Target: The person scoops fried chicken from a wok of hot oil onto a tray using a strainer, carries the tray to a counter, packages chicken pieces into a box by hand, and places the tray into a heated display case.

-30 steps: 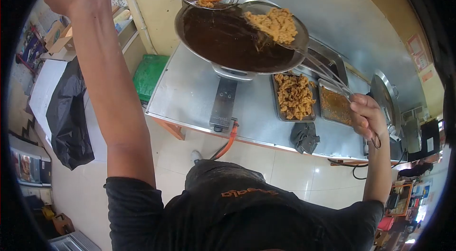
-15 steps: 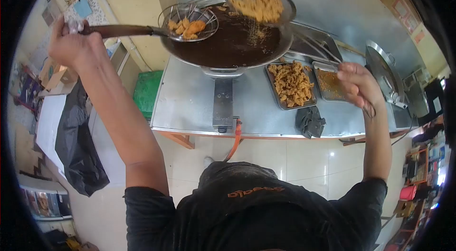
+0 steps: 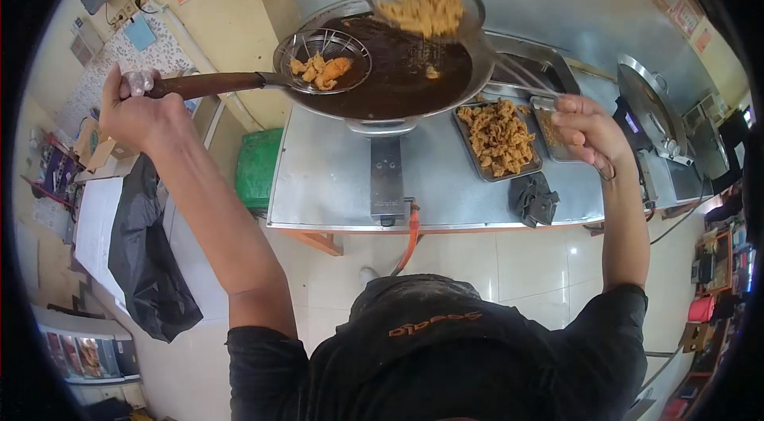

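Observation:
My left hand (image 3: 147,114) is closed around the brown handle (image 3: 207,85) of a wire skimmer (image 3: 360,55). In its basket, over the left side of a wide wok (image 3: 461,105) of dark oil, lie a few orange-gold fried pieces (image 3: 322,71). My right hand (image 3: 589,133) grips the thin metal handle of a round mesh strainer (image 3: 474,11). That strainer hangs above the back of the wok, blurred, with a heap of golden fried pieces (image 3: 426,5) in it. Crumbs and a small piece show in the oil beneath it.
A tray of fried pieces (image 3: 500,137) stands right of the wok, beside a crumb-covered tray (image 3: 549,130). A crumpled black bag (image 3: 533,200) lies near the metal table's front edge. Behind is a rectangular pan (image 3: 557,71); another large pan (image 3: 649,107) stands far right.
The skimmer in my left hand has come a little lower over the wok's left side. The strainer has shifted slightly left relative to the wok. The camera view has moved somewhat.

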Available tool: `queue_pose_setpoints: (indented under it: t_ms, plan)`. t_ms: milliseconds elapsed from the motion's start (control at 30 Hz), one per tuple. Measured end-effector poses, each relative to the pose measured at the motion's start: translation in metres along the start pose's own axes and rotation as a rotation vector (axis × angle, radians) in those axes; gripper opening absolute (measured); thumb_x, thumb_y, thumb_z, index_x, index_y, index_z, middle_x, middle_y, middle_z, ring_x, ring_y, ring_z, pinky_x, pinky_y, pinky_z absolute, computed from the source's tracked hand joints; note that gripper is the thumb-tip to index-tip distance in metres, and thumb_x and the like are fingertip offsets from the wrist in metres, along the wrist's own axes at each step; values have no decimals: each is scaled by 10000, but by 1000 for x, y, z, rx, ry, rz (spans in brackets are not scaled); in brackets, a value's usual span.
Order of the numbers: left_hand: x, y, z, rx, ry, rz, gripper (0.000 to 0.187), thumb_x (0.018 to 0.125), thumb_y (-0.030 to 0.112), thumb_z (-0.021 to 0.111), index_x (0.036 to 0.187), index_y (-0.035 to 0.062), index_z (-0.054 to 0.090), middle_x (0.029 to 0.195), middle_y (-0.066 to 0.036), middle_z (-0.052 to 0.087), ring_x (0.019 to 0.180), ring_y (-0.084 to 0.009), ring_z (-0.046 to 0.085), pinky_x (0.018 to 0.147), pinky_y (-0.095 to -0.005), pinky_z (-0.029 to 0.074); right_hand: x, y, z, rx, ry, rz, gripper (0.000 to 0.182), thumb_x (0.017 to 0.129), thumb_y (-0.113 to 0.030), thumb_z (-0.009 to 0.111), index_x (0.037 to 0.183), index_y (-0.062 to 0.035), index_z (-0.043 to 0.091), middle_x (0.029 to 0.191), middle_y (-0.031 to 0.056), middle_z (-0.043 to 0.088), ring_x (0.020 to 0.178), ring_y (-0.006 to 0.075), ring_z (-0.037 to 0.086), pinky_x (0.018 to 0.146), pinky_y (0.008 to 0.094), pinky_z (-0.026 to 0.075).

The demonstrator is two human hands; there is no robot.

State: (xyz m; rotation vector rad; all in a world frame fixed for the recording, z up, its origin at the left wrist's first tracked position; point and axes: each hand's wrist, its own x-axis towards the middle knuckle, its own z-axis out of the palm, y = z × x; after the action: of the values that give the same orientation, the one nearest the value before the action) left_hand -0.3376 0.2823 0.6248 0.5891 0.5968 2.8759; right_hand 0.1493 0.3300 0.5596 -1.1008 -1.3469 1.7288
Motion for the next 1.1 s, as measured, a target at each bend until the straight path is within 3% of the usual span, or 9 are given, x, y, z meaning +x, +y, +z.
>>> queue_pose_setpoints:
  t_ms: [200,400,433,533,633,767,833,1000,1100]
  plan:
    - [-1,-3,1,39,-1,42,272,804,55,588,612,143,417,582,49,363,518,-116,394,566,-340,391,4,-3,-8,41,-58,-38,246,871,-11,519,748,-145,354,490,3,415,267,67,327,234,209,170]
    - [6,-9,-6,59,-40,36,305,811,71,570,595,153,370,542,37,341,470,-128,367,555,-348,390,-3,39,-8,88,-47,48,244,868,-12,530,750,-144,363,512,-3,420,295,55,332,250,203,191]
    - [6,-9,-6,70,-65,36,309,806,78,558,589,157,353,519,27,334,440,-134,362,536,-347,389,-7,45,-4,146,-4,57,241,857,19,515,771,-155,373,502,-5,395,285,43,273,245,195,186]
    - [-3,-14,6,140,64,45,291,792,76,555,586,144,360,511,15,332,436,-150,390,526,-341,398,-29,52,-16,110,33,-20,248,859,-5,539,756,-146,364,511,-4,420,294,53,324,250,203,187]
    - [28,-26,-12,87,10,56,247,767,64,559,588,110,394,530,-8,363,442,-178,421,519,-353,424,-66,44,-24,23,219,-77,264,859,-4,536,751,-144,339,493,2,415,273,62,322,248,209,188]
    - [29,-36,-12,141,129,170,129,730,63,569,638,18,489,628,-82,477,511,-220,495,517,-378,460,-116,37,-34,-120,342,-110,278,857,-11,536,739,-143,321,466,5,402,260,76,338,251,209,183]
    - [30,-37,-14,103,173,131,104,713,62,571,670,-20,523,689,-123,518,549,-234,521,511,-389,469,-131,39,-31,-192,442,-15,281,855,-15,539,739,-143,317,458,6,398,258,82,345,254,209,187]
    - [46,-34,-27,-22,28,117,119,675,42,578,710,-71,565,722,-152,538,585,-252,538,501,-391,471,-127,79,-28,-480,591,212,160,820,-40,520,731,-69,390,502,22,435,303,95,388,270,217,253]
    - [65,-43,-34,18,-3,217,106,666,23,569,699,-77,574,736,-160,554,585,-255,547,499,-388,477,-102,129,-28,-567,636,188,138,817,-44,523,716,6,444,520,56,464,331,135,439,298,266,343]
